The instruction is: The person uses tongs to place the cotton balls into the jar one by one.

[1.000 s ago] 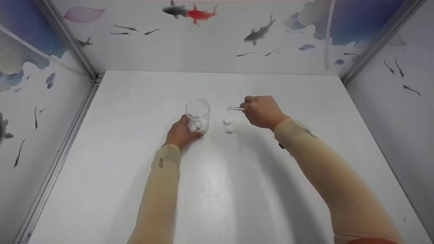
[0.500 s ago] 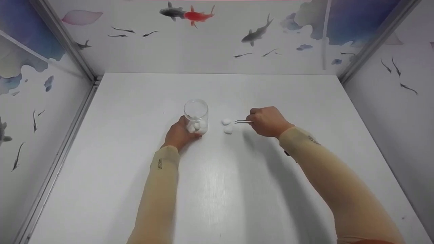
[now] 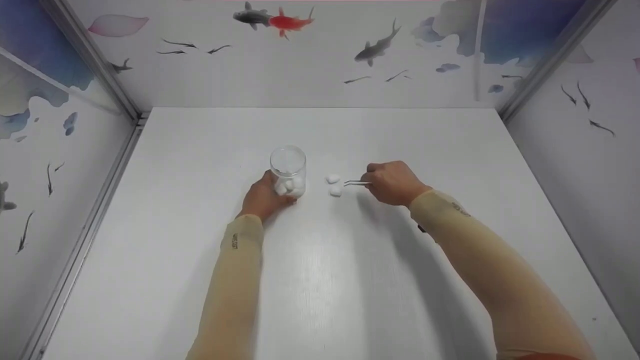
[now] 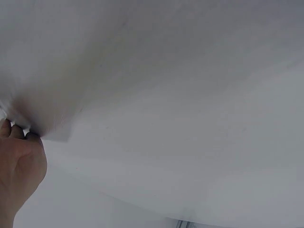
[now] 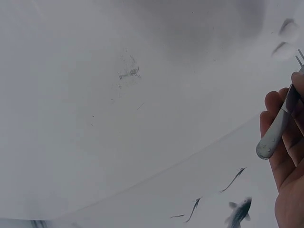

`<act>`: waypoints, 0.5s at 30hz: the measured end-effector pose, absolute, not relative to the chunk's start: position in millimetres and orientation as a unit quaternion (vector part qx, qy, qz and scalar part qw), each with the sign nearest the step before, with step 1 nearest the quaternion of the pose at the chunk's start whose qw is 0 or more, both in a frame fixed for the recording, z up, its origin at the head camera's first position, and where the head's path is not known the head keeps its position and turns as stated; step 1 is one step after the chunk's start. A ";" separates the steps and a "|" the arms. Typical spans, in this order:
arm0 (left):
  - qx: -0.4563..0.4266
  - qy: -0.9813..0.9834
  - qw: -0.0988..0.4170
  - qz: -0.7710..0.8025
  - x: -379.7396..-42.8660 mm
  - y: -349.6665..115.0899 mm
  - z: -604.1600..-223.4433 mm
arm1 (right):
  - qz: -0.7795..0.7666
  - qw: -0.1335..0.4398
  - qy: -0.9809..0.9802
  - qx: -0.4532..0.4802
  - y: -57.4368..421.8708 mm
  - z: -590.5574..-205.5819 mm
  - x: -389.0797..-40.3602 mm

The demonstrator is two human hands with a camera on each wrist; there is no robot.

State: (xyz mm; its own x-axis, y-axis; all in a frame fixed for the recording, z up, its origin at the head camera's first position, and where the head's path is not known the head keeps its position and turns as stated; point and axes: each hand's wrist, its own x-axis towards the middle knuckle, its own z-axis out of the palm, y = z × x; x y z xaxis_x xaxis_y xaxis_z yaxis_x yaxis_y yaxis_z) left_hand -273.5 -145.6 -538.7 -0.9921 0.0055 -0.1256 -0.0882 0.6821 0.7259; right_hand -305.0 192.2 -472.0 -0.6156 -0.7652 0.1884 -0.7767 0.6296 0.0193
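My left hand [image 3: 261, 198] grips the lower side of a clear jar [image 3: 288, 167], which stands lidless with several white cotton balls [image 3: 290, 186] in its bottom. In the left wrist view only part of that hand [image 4: 23, 164] shows at the edge. Between the thumb and fingers of my right hand [image 3: 397, 183] are metal tweezers [image 3: 358, 183], pointing left. Just left of their tips lie two loose cotton balls, a farther one [image 3: 332, 178] and a nearer one [image 3: 335, 190]. The right wrist view shows the tweezers' rounded end [image 5: 271, 142] and their tips apart.
A white table [image 3: 310, 280] carries everything. Printed panels with fish and ink shapes rise at the back [image 3: 320, 75], left [image 3: 80, 150] and right [image 3: 570, 150]. Metal frame bars [image 3: 107, 75] run along the corners.
My right hand has lowered the tweezers toward me, then slightly left, bringing their tips close beside the two loose cotton balls. The left hand and jar stay in place.
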 end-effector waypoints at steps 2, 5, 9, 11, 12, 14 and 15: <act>-0.023 0.917 0.058 0.394 -273.5 -145.7 -539.0 | 0.038 0.086 -0.898 0.429 190.5 -472.6 -303.7; -0.025 0.918 0.057 0.393 -273.6 -145.7 -539.4 | 0.042 0.079 -0.899 0.429 188.5 -473.5 -302.2; -0.021 0.915 0.056 0.398 -273.6 -145.8 -539.0 | 0.046 0.076 -0.898 0.431 186.6 -475.8 -302.3; -0.021 0.915 0.055 0.398 -273.4 -146.1 -538.9 | 0.048 0.077 -0.897 0.432 185.9 -477.7 -302.8; -0.020 0.915 0.055 0.398 -273.4 -146.2 -538.9 | 0.048 0.078 -0.897 0.433 185.5 -478.5 -303.0; -0.021 0.916 0.055 0.398 -273.1 -146.4 -539.1 | 0.047 0.078 -0.895 0.436 184.8 -480.6 -303.3; -0.021 0.915 0.055 0.399 -273.2 -146.4 -539.2 | 0.045 0.078 -0.895 0.437 184.6 -481.6 -303.2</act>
State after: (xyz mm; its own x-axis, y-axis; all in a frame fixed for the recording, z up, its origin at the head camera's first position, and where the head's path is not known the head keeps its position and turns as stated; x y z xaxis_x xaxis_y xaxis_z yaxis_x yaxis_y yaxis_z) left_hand -273.2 -146.4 -539.2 -0.9930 0.0058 -0.1177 -0.0823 0.6809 0.7277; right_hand -303.2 184.6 -481.6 -0.6064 -0.7748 0.1788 -0.7889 0.6144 -0.0133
